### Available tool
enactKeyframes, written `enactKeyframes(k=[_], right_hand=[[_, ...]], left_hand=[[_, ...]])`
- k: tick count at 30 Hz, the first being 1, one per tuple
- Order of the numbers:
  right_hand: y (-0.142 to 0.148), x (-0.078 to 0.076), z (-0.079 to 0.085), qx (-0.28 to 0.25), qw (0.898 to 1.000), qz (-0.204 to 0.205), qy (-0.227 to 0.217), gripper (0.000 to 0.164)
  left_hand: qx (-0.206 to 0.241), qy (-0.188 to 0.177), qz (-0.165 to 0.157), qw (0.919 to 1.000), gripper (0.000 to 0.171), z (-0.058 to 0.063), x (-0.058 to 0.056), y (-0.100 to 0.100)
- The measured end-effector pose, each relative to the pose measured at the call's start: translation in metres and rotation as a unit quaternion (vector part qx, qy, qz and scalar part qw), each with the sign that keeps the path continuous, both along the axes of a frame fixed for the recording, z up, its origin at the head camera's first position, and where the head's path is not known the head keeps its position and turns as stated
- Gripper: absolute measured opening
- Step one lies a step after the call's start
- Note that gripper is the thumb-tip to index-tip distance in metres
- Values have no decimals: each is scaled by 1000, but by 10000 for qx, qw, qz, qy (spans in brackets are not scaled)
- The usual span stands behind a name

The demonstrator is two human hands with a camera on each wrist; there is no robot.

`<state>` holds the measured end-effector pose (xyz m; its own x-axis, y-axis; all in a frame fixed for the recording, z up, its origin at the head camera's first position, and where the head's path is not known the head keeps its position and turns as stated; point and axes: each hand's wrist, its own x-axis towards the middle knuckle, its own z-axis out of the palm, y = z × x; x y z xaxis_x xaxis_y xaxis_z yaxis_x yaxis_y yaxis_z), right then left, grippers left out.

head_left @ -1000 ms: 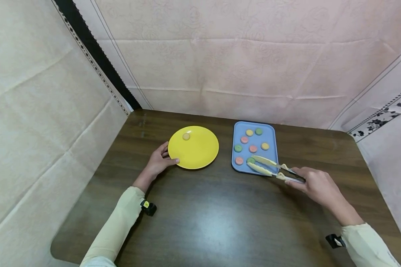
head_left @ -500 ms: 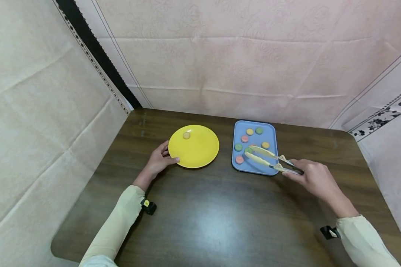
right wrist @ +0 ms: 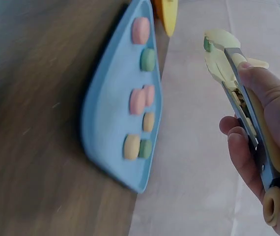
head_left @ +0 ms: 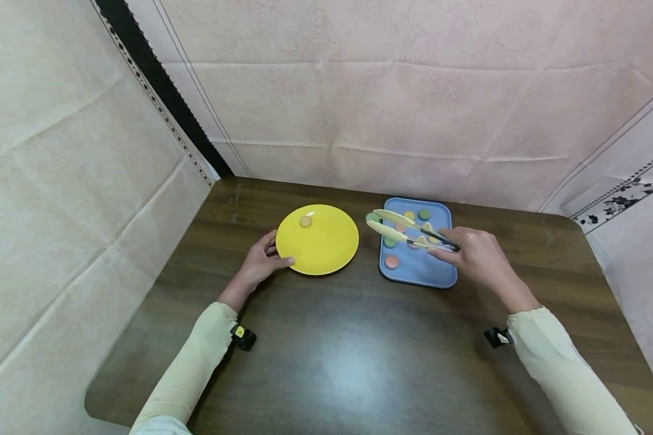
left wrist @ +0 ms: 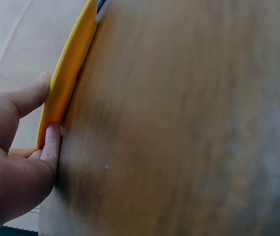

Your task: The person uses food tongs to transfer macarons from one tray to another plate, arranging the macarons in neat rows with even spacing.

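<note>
My left hand (head_left: pixel 257 261) pinches the near-left rim of a round yellow plate (head_left: pixel 323 248). In the left wrist view the thumb lies over the rim and fingers are under it. One pale yellow macaron (head_left: pixel 305 222) sits on the plate. My right hand (head_left: pixel 481 257) grips metal tongs with cream tips (head_left: pixel 387 231). Between those tips is a green macaron (right wrist: pixel 207 44), raised and overlapping the tray's left edge in the head view. The blue tray (head_left: pixel 424 273) carries several pink, green and yellow macarons, such as a pink one (head_left: pixel 392 262), partly hidden behind the tongs.
The plate and tray stand apart on a dark wooden table (head_left: pixel 326 338), near its far edge. Pale patterned cloth (head_left: pixel 359 109) hangs behind the table and along its sides.
The tongs have picked up the green macaron from the tray's near part, and my right hand has moved it up and left toward the plate. My left hand stays on the rim.
</note>
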<state>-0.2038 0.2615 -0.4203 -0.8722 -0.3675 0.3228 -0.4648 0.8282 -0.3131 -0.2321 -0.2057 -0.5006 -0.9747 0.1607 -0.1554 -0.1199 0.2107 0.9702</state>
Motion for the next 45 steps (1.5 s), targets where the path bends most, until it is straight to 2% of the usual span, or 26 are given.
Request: enactKeyframes(k=[3,7,12,15,20,24,34,45], right_hand=[[-14,-12,0,20,9999,110,46,52],[-32,-26,-2,106,9996,238,-47,53],[-57,-41,-9,100,9990,438,-74,41],[-70,-50,-14,155,9985,517,-67,39],[-89,-59,-23,121,9980,497,-371,50],[-101,-65,-29,70,9969,441,-648,49],[-113,-72,-39,312,9954,261,-865,53],[-118,-73,-38,427,9938,155,-1019,59]], left_hand=[[25,39,56,10000,97,-13,-6,-3],[-18,30,60,10000,97,-13,-6,-3],[-71,17,83,9999,97,-12,-6,-3],[-75,17,87,9999,97,-11,-4,-3],[-99,17,116,9999,97,-12,-4,-4],[-128,23,102,9999,98,-11,-4,-4],[-111,0,82,9999,98,-11,-4,-2],[-175,-61,144,9997,98,-12,-4,-3]])
